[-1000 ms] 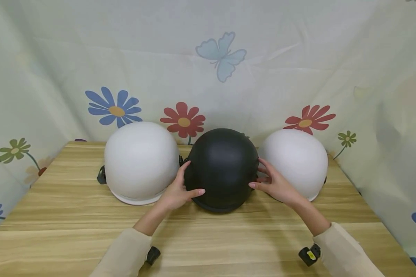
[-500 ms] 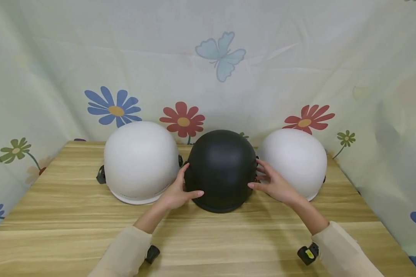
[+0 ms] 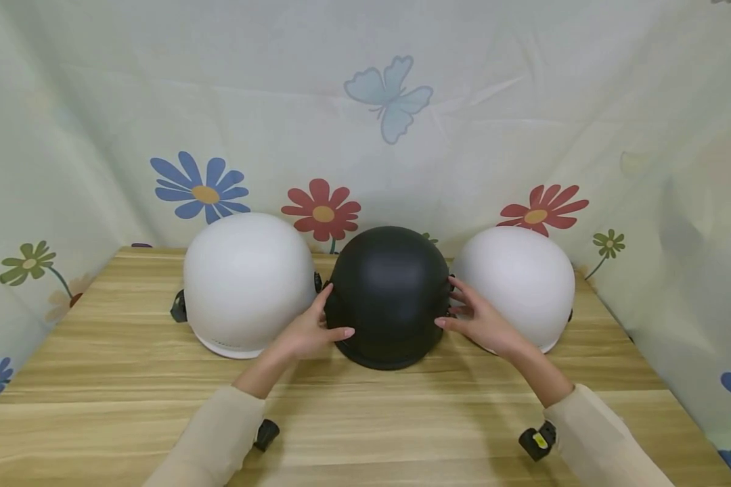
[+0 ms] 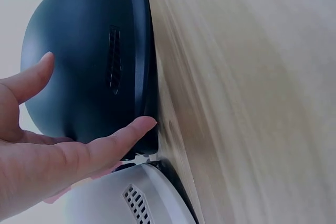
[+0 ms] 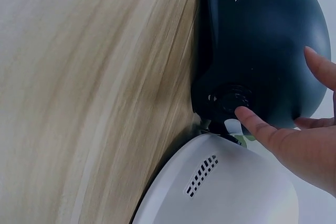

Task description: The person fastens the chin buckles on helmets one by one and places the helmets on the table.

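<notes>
In the head view a black helmet [image 3: 390, 297] stands upright on the wooden table, between a white helmet [image 3: 248, 284] on the left and another white helmet [image 3: 518, 287] on the right. My left hand [image 3: 307, 335] is at its left side, thumb apart from the fingers; in the left wrist view the fairly straight fingers lie along the black shell [image 4: 79, 77]. My right hand [image 3: 481, 325] is at the opposite side. One fingertip rests near a round dark fitting [image 5: 233, 98] in the right wrist view. The helmet's far side is hidden.
The wooden table [image 3: 353, 433] extends in front of the helmets. Behind hangs a pale curtain [image 3: 463, 155] printed with flowers and a butterfly. Black strap pieces [image 3: 179, 308] stick out beside the left white helmet. Small dark cameras [image 3: 537, 441] sit at both wrists.
The black helmet has shifted slightly left, then up a little in the head view. Both hands stay at its sides, with the left hand a touch further left now. The white helmets have not moved.
</notes>
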Demonstrator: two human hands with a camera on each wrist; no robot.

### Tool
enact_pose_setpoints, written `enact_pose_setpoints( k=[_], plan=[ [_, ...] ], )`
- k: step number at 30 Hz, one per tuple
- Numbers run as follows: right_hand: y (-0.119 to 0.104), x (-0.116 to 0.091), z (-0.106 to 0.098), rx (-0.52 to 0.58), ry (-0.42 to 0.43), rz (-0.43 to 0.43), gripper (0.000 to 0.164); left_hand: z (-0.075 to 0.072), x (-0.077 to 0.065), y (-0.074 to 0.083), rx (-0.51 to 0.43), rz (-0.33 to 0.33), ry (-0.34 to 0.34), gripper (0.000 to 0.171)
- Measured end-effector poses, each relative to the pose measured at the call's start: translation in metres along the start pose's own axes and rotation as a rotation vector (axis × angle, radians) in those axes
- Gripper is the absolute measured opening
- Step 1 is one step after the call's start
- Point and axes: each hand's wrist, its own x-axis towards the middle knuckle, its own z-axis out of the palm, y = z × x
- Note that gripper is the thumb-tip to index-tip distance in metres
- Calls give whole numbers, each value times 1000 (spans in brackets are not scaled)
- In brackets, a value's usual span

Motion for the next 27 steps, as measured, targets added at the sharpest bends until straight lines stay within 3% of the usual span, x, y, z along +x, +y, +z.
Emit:
enact_pose_setpoints(
  k=[9,16,27],
  plan=[
    [2,10,-1,24,8,11,86,-6,11,-2,-90,-5,-35,94],
    [5,11,-1,38,5,9,86,-7,12,-3,-120,2,-64,96],
    [8,9,-1,52,-1,-1,81,-10,4,-9,-20,39,-86,91]
  ],
)
